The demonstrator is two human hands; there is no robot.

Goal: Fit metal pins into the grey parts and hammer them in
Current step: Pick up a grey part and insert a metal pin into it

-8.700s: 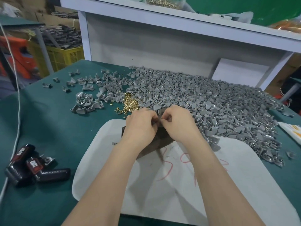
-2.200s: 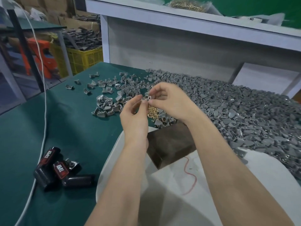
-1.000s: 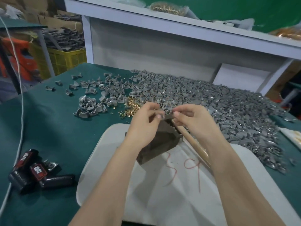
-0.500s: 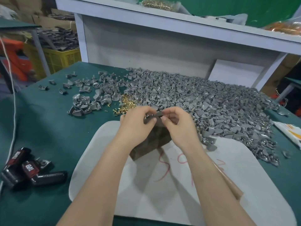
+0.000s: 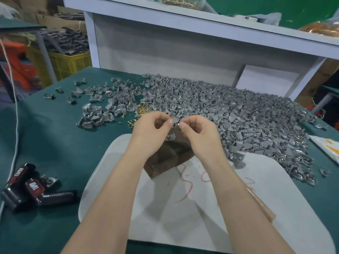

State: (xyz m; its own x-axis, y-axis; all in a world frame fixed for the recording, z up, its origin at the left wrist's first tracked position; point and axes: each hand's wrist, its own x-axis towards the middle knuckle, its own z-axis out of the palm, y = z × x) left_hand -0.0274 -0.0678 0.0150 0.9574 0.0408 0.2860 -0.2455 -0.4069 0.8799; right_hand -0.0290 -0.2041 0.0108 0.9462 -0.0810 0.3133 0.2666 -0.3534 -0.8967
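Both hands meet over a dark wooden block standing on a white board. My left hand and my right hand pinch one small grey part between their fingertips. Whether a pin sits in it is hidden. Another grey part lies on the block under my left hand. A large heap of grey parts covers the table behind and to the right. Brass pins lie in a small pile just beyond my left hand. A wooden hammer handle shows beside my right forearm.
A black and red power tool lies on the green table at the left, with a white cable running past it. A smaller cluster of grey parts sits at the left. A white shelf stands behind.
The hands stay together over the block, still pinching the grey part. Earlier the right hand also carried the hammer; its handle now lies beside my right forearm.
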